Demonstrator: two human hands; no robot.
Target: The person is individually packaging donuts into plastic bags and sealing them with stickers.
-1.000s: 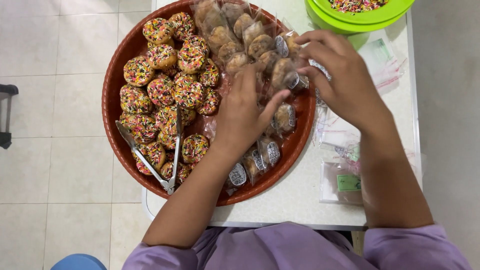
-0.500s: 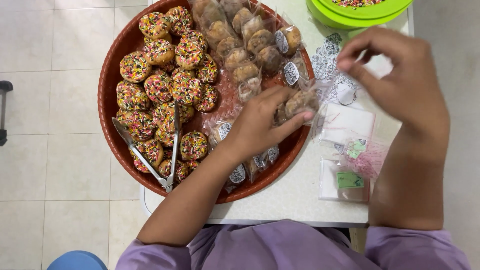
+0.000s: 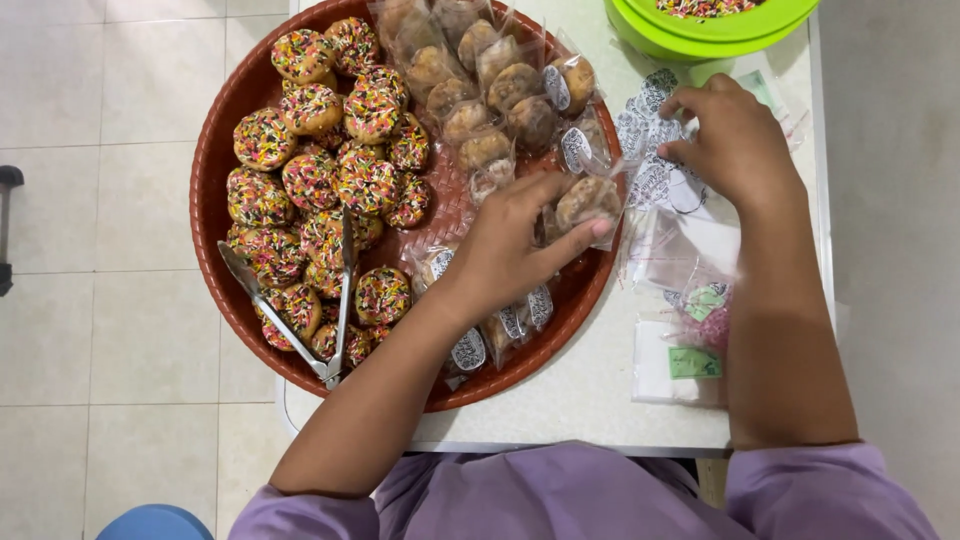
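A crinkly clear bagged cookie (image 3: 588, 200), round and brown, lies on the right rim of the round reddish-brown tray (image 3: 215, 150), clamped between thumb and fingers of the left hand (image 3: 510, 245). The right hand (image 3: 735, 140) pinches a round patterned sticker sheet (image 3: 650, 160) on the white table (image 3: 590, 390). Sprinkled cookies (image 3: 320, 170) and metal tongs (image 3: 300, 310) fill the tray's left.

Pale square floor tiles (image 3: 110, 180) with thin grout lines, beside a white table (image 3: 600, 400); soft, even light.
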